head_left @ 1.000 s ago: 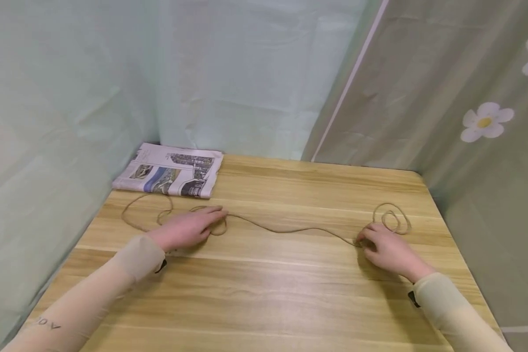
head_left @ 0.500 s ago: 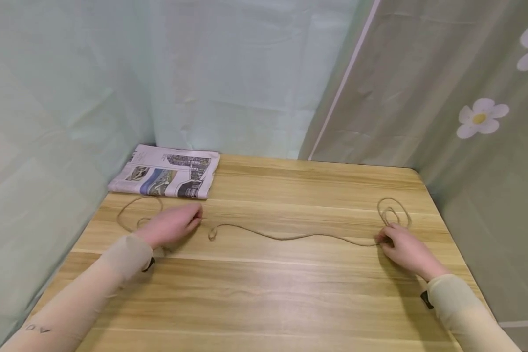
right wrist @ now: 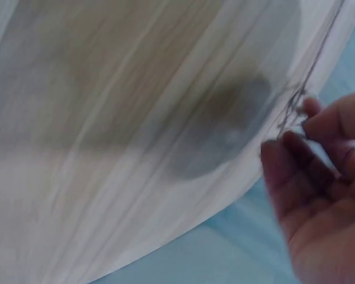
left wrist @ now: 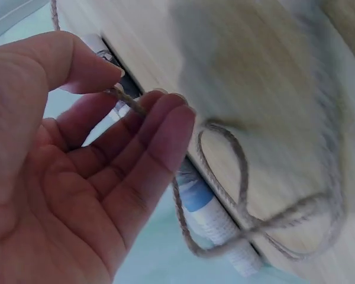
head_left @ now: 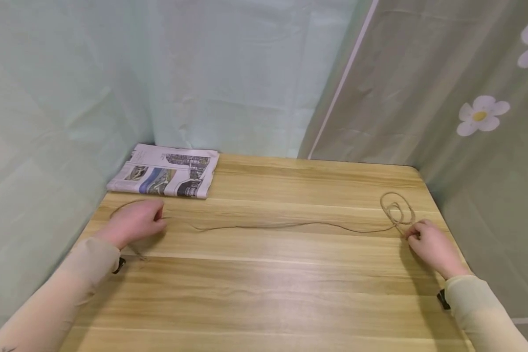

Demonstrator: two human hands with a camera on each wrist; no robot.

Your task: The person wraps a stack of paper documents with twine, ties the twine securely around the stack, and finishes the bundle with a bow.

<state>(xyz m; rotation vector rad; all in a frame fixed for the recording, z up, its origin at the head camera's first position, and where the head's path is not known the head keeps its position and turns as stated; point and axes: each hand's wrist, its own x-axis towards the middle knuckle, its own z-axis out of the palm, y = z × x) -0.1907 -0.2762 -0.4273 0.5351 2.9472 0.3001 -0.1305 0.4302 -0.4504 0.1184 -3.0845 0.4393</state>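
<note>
A thin brown twine (head_left: 312,224) runs nearly straight across the wooden table between my two hands. At the left, my left hand (head_left: 134,222) pinches it between thumb and fingers; in the left wrist view, the twine (left wrist: 130,102) passes between the fingertips, and a loose loop (left wrist: 242,160) hangs and lies beyond them. My right hand (head_left: 433,247) pinches the twine near the right side of the table, just below a small coil (head_left: 396,208) of it. Motion blurs the right wrist view, where the twine (right wrist: 293,106) reaches the fingertips of the right hand (right wrist: 325,195).
A folded newspaper (head_left: 167,171) lies at the table's back left corner, just beyond the left hand. Pale green curtains (head_left: 246,78) stand behind and at the left. A grey-green curtain with white flowers (head_left: 484,116) stands at the right. The wooden tabletop (head_left: 264,288) extends toward me.
My left hand, spread flat over the twine at first, now pinches it and has moved left. My right hand has slid right. The twine between them is straighter, and the small left curl is gone.
</note>
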